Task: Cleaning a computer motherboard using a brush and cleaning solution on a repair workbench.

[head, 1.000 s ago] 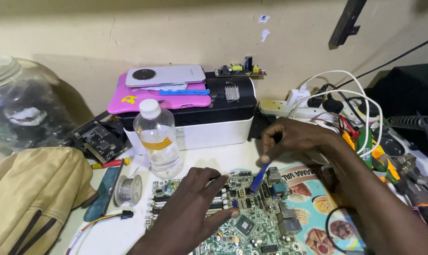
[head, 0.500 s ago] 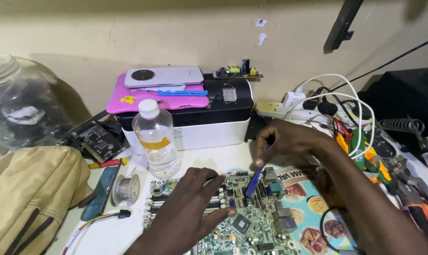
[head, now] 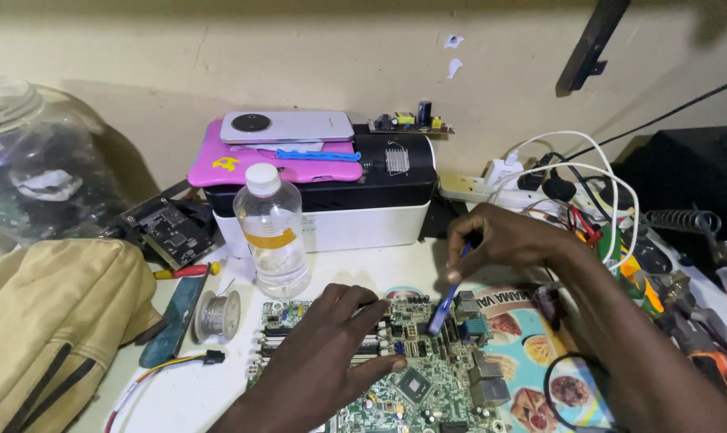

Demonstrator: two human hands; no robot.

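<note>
A green computer motherboard [head: 427, 385] lies flat on the white bench in front of me. My left hand [head: 323, 361] rests palm down on its left half, fingers spread over the slots. My right hand [head: 500, 240] grips a blue-handled tool [head: 445, 301] like a pen, its tip touching the board near the rear ports [head: 469, 309]. The board sits partly on a colourful printed sheet [head: 532, 337].
A clear plastic bottle [head: 272, 232] stands behind the board. A solder spool [head: 217, 314], a red-handled screwdriver [head: 183, 271] and a tan bag [head: 50, 321] are at left. A black-and-white box [head: 331, 200] carries phones. A power strip with tangled cables [head: 572, 188] lies right.
My right hand with the blue tool has shifted slightly left and down along the board's rear edge. My left hand stays pressed on the board.
</note>
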